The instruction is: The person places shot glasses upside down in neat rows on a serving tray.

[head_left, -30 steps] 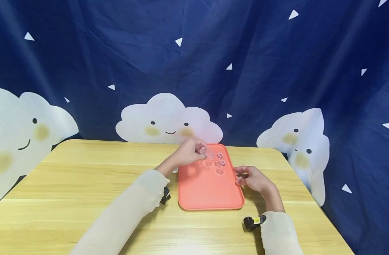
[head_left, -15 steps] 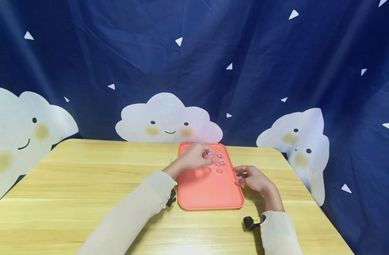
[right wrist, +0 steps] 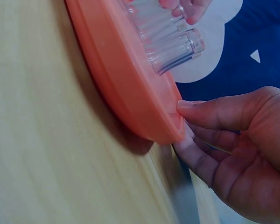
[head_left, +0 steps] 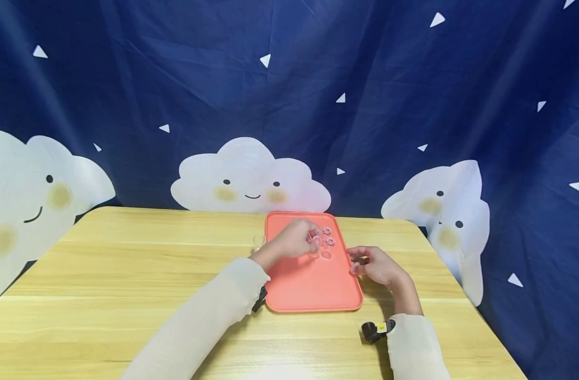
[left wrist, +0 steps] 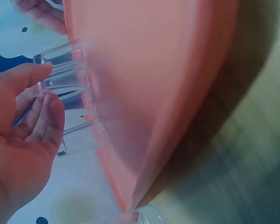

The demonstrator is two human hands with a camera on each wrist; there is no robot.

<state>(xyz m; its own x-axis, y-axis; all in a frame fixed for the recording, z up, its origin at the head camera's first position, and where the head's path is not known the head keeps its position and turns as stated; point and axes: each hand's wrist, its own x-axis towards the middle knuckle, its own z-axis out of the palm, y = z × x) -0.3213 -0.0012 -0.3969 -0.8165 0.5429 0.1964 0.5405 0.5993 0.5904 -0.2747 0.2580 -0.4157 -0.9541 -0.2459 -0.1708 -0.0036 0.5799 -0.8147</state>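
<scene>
My left hand (head_left: 294, 240) pinches the upper part of a small clear glass (head_left: 315, 241) between thumb and fingers, over the far half of a coral-red tray (head_left: 313, 287). In the left wrist view that hand (left wrist: 28, 121) is beside several clear glasses, one of them a glass (left wrist: 86, 135) just below the fingers. Whether the held glass touches the tray cannot be told. At the tray's right edge, my right hand (head_left: 377, 265) grips the rim; the right wrist view shows its thumb (right wrist: 210, 112) on top and fingers underneath.
Several upright glasses stand near the tray's far right part, among them a glass (right wrist: 175, 51) close to the rim. Another clear glass (head_left: 258, 241) is on the wooden table (head_left: 175, 253) just left of the tray. A blue cloud-patterned curtain (head_left: 289, 105) hangs behind the table.
My left hand has moved right and then slightly nearer with its glass, into the group on the tray. The glass left of the tray shows more fully. The right hand stays at the rim.
</scene>
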